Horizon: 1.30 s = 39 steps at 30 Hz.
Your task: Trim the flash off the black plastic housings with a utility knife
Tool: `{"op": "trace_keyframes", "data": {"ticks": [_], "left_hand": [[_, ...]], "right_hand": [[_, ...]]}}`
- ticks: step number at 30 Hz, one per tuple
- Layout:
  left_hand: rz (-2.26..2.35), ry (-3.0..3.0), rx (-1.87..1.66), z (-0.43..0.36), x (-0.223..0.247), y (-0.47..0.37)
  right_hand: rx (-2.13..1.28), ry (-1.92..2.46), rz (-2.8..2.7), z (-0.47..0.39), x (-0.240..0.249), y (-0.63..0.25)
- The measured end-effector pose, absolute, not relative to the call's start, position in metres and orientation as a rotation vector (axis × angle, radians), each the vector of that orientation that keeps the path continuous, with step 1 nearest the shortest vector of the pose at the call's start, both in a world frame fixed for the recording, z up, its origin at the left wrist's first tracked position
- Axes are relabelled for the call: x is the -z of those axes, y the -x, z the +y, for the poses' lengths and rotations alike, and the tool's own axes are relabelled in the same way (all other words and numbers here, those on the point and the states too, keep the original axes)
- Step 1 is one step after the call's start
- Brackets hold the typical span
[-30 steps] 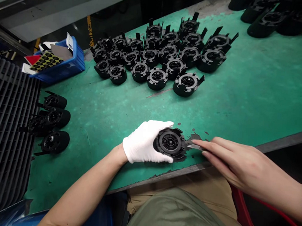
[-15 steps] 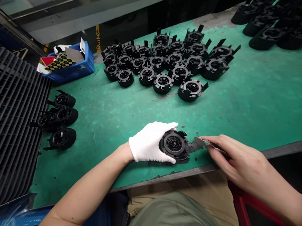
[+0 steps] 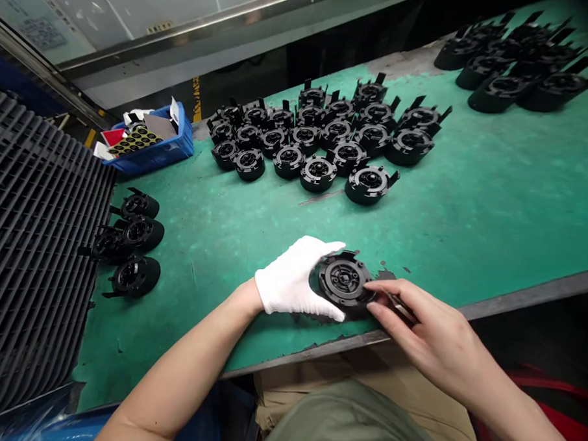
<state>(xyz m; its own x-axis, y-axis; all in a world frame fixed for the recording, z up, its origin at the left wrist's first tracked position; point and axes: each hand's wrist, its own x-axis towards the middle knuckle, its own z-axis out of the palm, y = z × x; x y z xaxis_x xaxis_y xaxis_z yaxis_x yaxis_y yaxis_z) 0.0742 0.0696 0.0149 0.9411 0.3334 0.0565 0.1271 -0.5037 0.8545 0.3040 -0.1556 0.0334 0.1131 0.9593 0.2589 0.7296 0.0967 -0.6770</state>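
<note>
Left hand (image 3: 294,278), gloved, grips black part (image 3: 345,279) near table (image 3: 469,234) front | right hand (image 3: 435,332) holds thin tool (image 3: 402,308), fingertips at part's rim | 1 in work, similar parts (image 3: 306,136) beyond; which are finished, I can't tell

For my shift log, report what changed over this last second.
The bare right hand moved left, from beside the dark patch on the green tabletop to the right edge of the round black plastic part. The white-gloved left hand still grips that part; the slim metal tool stays in the right hand.
</note>
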Motion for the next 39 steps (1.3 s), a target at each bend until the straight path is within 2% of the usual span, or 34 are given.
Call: {"op": "trace_keyframes", "data": {"ticks": [4,12,23,32,39], "left_hand": [[0.291,-2.063,-0.213,0.069,-0.019,-0.073],[0.460,-1.993,-0.302,0.063,-0.001,-0.061],[0.451,-2.003,-0.349,0.061,0.000,-0.056],[0.443,-2.021,-0.433,0.059,-0.005,-0.053],[0.284,-2.055,-0.287,0.064,-0.004,-0.066]], "right_hand": [[-0.282,1.803,-1.581,-0.159,-0.030,-0.314],[-0.280,1.843,-1.551,-0.160,-0.027,-0.308],[-0.348,1.809,-1.610,-0.166,-0.024,-0.319],[-0.218,1.692,-1.684,-0.163,-0.027,-0.322],[-0.458,1.539,-1.867,-0.152,-0.033,-0.321]]}}
